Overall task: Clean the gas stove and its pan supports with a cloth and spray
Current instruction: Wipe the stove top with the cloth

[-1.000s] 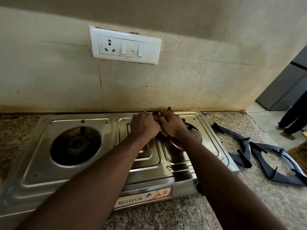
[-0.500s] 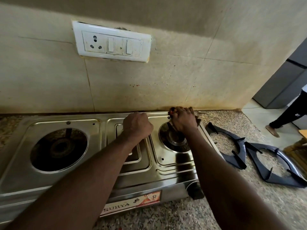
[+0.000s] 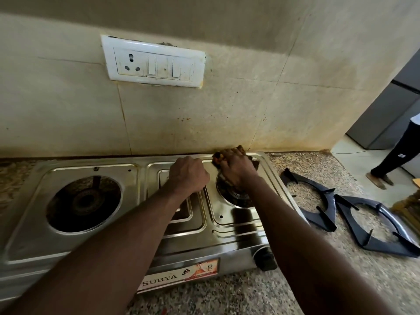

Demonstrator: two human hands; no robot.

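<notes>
A steel two-burner gas stove [image 3: 36, 210] stands on a speckled granite counter against the wall. My right hand [image 3: 236, 168] presses a crumpled brown cloth [image 3: 218, 156] onto the stove's back right corner, just behind the right burner [image 3: 236, 197]. My left hand [image 3: 188, 176] rests as a closed fist on the stove's middle panel, holding nothing that I can see. The left burner [image 3: 84, 202] lies bare. Two dark pan supports [image 3: 311, 198] [image 3: 375, 223] lie on the counter right of the stove. No spray bottle shows.
A white socket-and-switch plate [image 3: 154, 62] is fixed to the stained tiled wall above the stove. A black knob [image 3: 264, 259] sticks out at the stove's front right. A person's legs [image 3: 395, 155] stand on the floor at far right, near a grey cabinet [image 3: 386, 105].
My right hand with the cloth moved from the middle back of the stove to its back right corner, then drew in a little toward the burner. My left fist stayed on the middle panel.
</notes>
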